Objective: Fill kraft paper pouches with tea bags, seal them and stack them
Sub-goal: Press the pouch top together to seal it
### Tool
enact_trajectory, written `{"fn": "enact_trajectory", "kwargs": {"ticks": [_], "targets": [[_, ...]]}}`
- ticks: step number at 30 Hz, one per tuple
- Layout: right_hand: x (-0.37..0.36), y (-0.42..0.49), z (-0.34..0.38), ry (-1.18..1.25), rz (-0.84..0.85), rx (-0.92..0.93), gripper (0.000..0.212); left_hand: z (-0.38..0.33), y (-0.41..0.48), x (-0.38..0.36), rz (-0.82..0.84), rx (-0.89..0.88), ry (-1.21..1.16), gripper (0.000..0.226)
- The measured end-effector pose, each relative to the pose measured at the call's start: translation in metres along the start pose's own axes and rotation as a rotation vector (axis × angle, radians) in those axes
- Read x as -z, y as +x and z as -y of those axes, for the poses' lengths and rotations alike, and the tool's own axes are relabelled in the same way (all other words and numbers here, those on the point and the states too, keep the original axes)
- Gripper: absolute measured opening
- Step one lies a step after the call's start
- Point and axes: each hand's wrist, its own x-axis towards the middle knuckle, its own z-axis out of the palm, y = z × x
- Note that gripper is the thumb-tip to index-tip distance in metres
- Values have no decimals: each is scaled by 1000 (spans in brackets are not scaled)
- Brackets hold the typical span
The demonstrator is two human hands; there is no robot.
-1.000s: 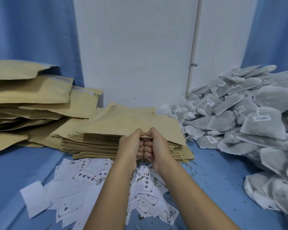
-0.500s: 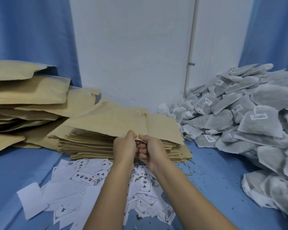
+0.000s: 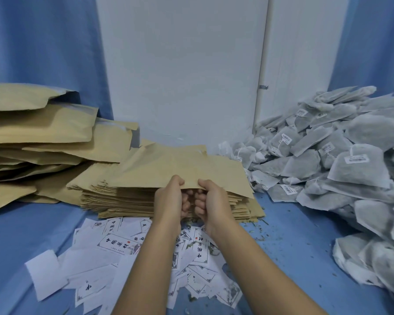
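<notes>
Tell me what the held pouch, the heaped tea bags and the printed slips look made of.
The held pouch: matt tan kraft paper, creased and bent. The tea bags: probably thin non-woven or filter mesh, greyish, dark contents showing through. The printed slips: plain white paper, black print, lying flat.

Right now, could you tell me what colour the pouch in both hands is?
The pouch is plain tan brown, unprinted; the head view shows it best.

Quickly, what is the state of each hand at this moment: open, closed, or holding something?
Left hand: closed, pinching the near edge of the top paper pouch.
Right hand: closed, pinching the same edge of that pouch.
</notes>
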Motion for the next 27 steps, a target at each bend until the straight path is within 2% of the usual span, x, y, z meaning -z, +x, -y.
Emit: {"fn": "enact_trajectory", "kwargs": {"ticks": [3,6,8,14,17,23,27], "targets": [[5,3,1,9,-32,22,16,-1,3,3,-97,-75,22,24],[4,5,-3,7,-54,10,28,-2,5,4,-38,-46,-3,25],[6,6,0,19,-90,27,27,-3,6,10,-34,-29,-25,26],[17,10,8,31,-148,14,33,-5,17,29,-278,-101,11,22],[18,11,7,38,-158,8,29,-5,19,30,-276,-109,29,19],[19,7,10,-12,-170,7,34,-5,25,42,-417,-203,-24,25],[16,5,8,-8,-161,-23,35,-6,26,44,-404,-229,-67,30]]}}
